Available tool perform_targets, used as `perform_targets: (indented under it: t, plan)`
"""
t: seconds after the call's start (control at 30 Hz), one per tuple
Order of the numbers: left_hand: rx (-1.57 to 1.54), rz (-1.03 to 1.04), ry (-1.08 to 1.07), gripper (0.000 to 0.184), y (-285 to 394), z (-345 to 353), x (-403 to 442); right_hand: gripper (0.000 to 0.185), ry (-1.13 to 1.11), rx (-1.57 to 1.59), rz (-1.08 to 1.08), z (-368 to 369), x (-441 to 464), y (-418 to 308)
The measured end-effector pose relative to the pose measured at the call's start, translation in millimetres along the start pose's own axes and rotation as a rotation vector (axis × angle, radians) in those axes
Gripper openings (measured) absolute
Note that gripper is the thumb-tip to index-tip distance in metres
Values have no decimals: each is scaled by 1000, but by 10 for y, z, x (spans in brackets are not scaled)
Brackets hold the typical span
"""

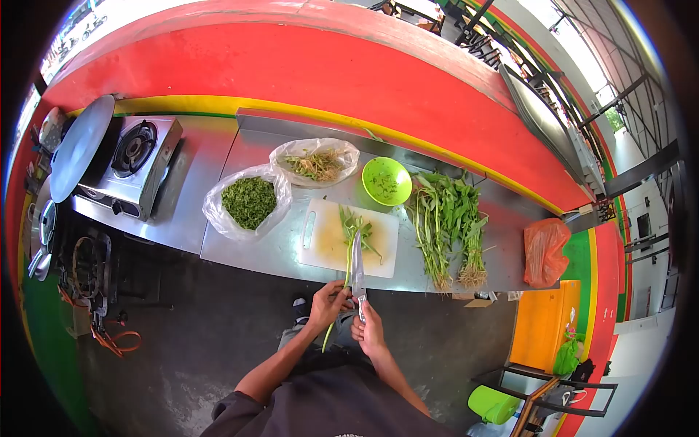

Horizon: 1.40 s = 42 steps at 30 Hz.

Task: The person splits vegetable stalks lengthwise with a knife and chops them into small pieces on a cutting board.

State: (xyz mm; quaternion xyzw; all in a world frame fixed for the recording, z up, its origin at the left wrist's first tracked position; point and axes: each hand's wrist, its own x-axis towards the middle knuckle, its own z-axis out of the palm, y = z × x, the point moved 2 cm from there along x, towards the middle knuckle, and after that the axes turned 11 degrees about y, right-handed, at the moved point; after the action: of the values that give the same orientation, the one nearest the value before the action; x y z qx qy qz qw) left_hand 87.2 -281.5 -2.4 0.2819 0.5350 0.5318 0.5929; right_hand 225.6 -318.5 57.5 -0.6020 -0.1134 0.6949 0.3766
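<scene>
My left hand (328, 306) is closed round a long green stem (349, 266) just off the counter's front edge. The stem's leafy end (353, 222) lies over the white cutting board (328, 247), and its lower end hangs below my hand. In my right hand (369, 331) is the handle of a knife (357, 273), its blade pointing away from me over the board, alongside the stem. Behind the board sits a bright green bowl (386, 181) with bits of greens inside. Leafy stems with roots (448, 226) lie in bunches to the right.
Left of the board are a plastic bag of chopped greens (248, 203) and a bag of rooty trimmings (314, 162). A gas stove (134, 149) and a large round lid (81, 148) stand far left. An orange bag (545, 252) sits at the counter's right end.
</scene>
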Motion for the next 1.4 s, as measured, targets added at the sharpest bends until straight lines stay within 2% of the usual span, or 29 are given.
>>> perform_targets:
  t: [0.1, 0.23, 0.43, 0.57, 0.63, 0.7, 0.9, 1.1, 1.13, 1.17, 1.23, 1.3, 1.4]
  plan:
    - [-10, 18, 99, 33, 51, 13, 38, 46, -2, -35, -47, -5, 26, -19]
    - [76, -93, 205, 31, -209, -100, 114, 46, 22, -66, -11, -48, 112, 20]
    - [186, -163, 169, 28, -296, -165, 47, 43, 77, -86, 108, -199, 180, 151]
    - [88, -156, 165, 23, -334, -128, 99, 37, 87, -88, 125, -195, 149, 156]
    - [107, -121, 124, 26, -258, -110, 174, 36, 90, -86, 130, -206, 161, 142]
    - [145, -288, 91, 30, -232, -96, 263, 35, 95, -85, 135, -228, 147, 132]
    - [140, -149, 107, 34, 162, 89, 401, 37, 62, -64, 59, -223, 73, 7]
    - [-124, 98, 100, 30, 434, 192, 537, 43, 28, -8, -34, -217, 10, -120]
    - [-84, 154, 166, 31, 428, 171, 549, 43, 4, -6, -51, -215, 10, -125]
    - [-84, 155, 165, 31, 412, 163, 561, 44, -20, -3, -69, -211, 13, -131]
    - [29, 126, 295, 31, 301, 84, 578, 44, -16, 2, -62, -205, 26, -111]
    - [88, 83, 294, 31, 170, -29, 531, 44, -12, 6, -51, -193, 37, -68]
    - [349, 58, 341, 30, -123, -160, 516, 46, 11, -25, 8, -183, 97, -2]
